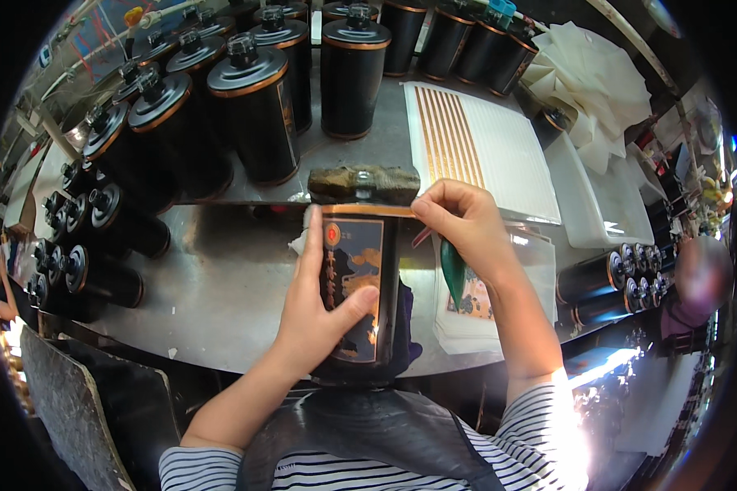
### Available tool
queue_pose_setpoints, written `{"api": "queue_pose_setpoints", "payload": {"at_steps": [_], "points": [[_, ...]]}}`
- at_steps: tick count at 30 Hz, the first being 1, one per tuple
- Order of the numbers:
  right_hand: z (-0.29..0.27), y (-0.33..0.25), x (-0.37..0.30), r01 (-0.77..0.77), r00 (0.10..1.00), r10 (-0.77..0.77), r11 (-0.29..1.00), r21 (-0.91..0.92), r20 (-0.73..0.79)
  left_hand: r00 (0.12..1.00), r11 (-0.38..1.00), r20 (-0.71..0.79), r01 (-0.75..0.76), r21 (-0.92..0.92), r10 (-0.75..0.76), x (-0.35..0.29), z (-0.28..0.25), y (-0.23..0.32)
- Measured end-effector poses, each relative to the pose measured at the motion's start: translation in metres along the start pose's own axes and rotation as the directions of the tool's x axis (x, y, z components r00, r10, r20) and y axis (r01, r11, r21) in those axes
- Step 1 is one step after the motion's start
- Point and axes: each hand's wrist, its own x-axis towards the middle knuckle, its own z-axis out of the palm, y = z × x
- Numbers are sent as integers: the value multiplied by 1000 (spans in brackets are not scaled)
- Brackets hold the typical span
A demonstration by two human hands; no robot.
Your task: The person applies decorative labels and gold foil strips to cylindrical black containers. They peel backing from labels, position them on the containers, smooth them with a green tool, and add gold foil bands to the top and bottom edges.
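Note:
In front of me, a black bottle [386, 307] lies with its label [357, 286] up, dark with gold and orange artwork. My left hand [315, 299] grips it, fingers stretched along its left side and thumb across the label. A thin gold strip [364, 210] runs across the bottle's far end. My right hand [463, 217] pinches the strip's right end between thumb and finger. A green leaf-shaped tool [452, 270] hangs below that palm; how it is held is partly hidden. Just beyond the bottle's far end sits a dark, worn block [364, 184], its kind unclear.
Black bottles with clear stoppers [250, 114] crowd the back and left. A white sheet with gold strips [450, 135] lies back right, beside a white tray [602, 204]. Printed labels in clear sleeves [471, 303] rest right of the bottle. More bottles [594, 278] lie far right, near another person [688, 315].

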Motion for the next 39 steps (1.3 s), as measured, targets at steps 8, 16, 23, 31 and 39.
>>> {"api": "queue_pose_setpoints", "payload": {"at_steps": [8, 16, 23, 31, 39], "points": [[-20, 22, 0, -26, 1000, 26, 1000, 5, -17, 921, 279, 282, -355, 892, 271, 12, 15, 34], [-17, 10, -3, 24, 999, -29, 992, -126, -40, 964, 765, 93, -254, 592, 248, -4, 19, 26], [-3, -1, 3, 65, 997, -67, 995, -73, -25, 976, 855, 25, -201, 478, 216, 3, -7, 3], [-21, 17, -5, -3, 998, 0, 999, -50, -56, 892, 219, 315, -395, 892, 325, 18, 17, 36], [-16, 7, -9, -12, 996, 6, 997, -70, -85, 999, 866, -12, -38, 499, 50, -7, 18, 16]]}}
